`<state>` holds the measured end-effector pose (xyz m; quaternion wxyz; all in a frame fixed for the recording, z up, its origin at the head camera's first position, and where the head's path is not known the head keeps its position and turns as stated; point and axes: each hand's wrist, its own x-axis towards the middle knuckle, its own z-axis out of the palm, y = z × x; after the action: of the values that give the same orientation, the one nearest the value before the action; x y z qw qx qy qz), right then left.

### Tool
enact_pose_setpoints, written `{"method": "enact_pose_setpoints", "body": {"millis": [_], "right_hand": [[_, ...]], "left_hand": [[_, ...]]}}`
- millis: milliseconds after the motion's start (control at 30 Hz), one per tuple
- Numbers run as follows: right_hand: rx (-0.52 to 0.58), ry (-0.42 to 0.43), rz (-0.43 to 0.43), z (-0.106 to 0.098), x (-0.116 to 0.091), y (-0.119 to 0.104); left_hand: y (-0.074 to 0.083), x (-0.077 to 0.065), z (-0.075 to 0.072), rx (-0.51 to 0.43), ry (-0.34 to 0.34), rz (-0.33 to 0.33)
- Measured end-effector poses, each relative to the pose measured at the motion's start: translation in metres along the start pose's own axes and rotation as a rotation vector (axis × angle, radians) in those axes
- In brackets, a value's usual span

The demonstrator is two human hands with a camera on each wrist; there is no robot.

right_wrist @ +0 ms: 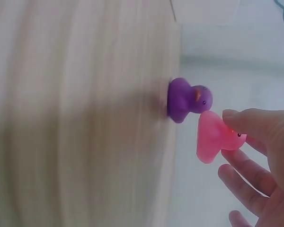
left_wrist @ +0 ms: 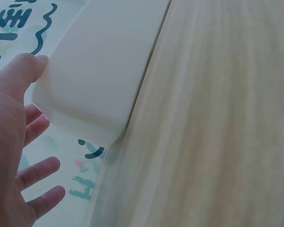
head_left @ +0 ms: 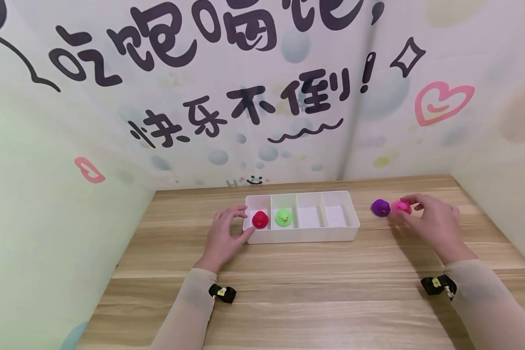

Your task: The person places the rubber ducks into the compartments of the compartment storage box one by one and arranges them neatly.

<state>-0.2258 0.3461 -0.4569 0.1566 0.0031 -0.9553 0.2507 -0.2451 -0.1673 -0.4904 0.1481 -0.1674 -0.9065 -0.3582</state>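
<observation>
My right hand (head_left: 435,221) pinches a pink rubber duck (right_wrist: 213,137) between thumb and fingers; in the right wrist view the duck is clear of the table. A purple rubber duck (head_left: 380,208) stands on the table just left of it. My left hand (head_left: 225,236) holds the left end of a white four-compartment box (head_left: 304,236), thumb at the front rim and fingers at the end wall. Inside the box, a red duck (head_left: 260,219) sits in the leftmost compartment and a green duck (head_left: 283,217) in the second. The two right compartments hold nothing.
The wooden table (head_left: 288,291) runs back to a printed wall sheet (head_left: 245,121) behind the box. Side walls stand to the left and right. A black wrist camera (head_left: 222,293) is strapped to each forearm.
</observation>
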Motion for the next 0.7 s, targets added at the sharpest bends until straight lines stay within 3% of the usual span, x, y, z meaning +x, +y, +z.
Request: {"method": "enact_pose_setpoints", "body": {"millis": [467, 700], "right_hand": [[0.034, 0.074, -0.086, 0.005, 0.008, -0.04], [0.068, 0.092, -0.127, 0.01, 0.011, -0.055]], "left_hand": [[-0.001, -0.002, -0.001, 0.026, -0.013, -0.033], [-0.001, 0.0, 0.0, 0.015, -0.004, -0.012]]}}
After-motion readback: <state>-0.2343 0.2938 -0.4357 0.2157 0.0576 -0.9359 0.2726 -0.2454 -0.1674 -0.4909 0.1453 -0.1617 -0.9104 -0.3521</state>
